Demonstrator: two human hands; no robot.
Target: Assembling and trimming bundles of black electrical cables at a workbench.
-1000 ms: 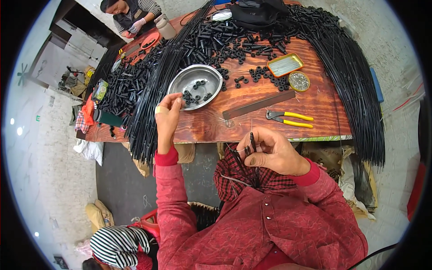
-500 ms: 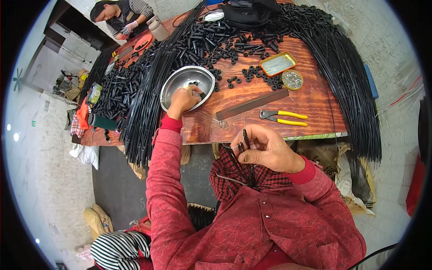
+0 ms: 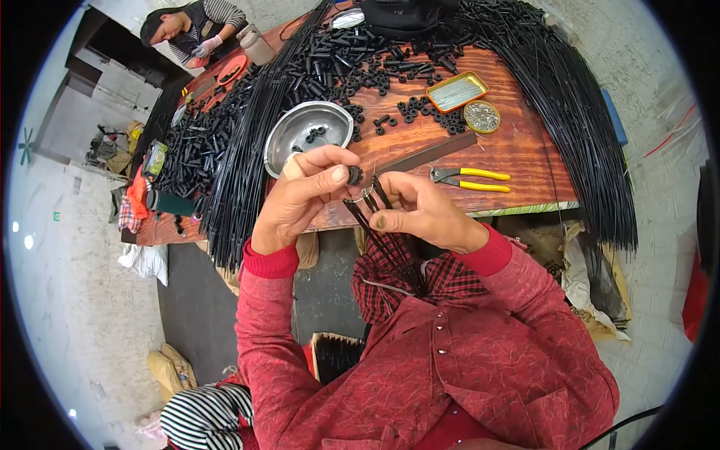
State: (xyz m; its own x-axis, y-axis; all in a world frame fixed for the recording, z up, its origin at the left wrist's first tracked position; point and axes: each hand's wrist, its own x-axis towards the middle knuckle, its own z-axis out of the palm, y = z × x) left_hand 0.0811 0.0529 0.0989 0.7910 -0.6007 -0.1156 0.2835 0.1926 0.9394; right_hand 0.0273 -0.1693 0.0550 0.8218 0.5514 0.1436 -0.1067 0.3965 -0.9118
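My left hand [image 3: 300,196] pinches a small round black toothed plastic piece [image 3: 354,175] between thumb and fingers. Beside it, my right hand [image 3: 429,213] is closed on a few thin black rods [image 3: 384,238], whose upper ends stick out toward the left hand. A fine wire shows at the rod tips, and the rods run down toward the checked cloth [image 3: 379,289] at my lap. The two hands nearly meet in front of the table edge. Just beyond the left hand stands an oval metal bowl [image 3: 298,124] with several small black pieces inside.
On the wooden table lie yellow-handled pincers [image 3: 480,180], a brown bar [image 3: 427,154], a tray of thin wires [image 3: 457,93] and a round tin of small silvery bits [image 3: 481,117]. Black rod bundles [image 3: 577,142] hang over the edge. A gloved person [image 3: 196,34] works at far left.
My left hand has come out of the bowl and back toward me, bringing a round black piece next to the rods. My right hand has shifted slightly left and up, still gripping the rods.
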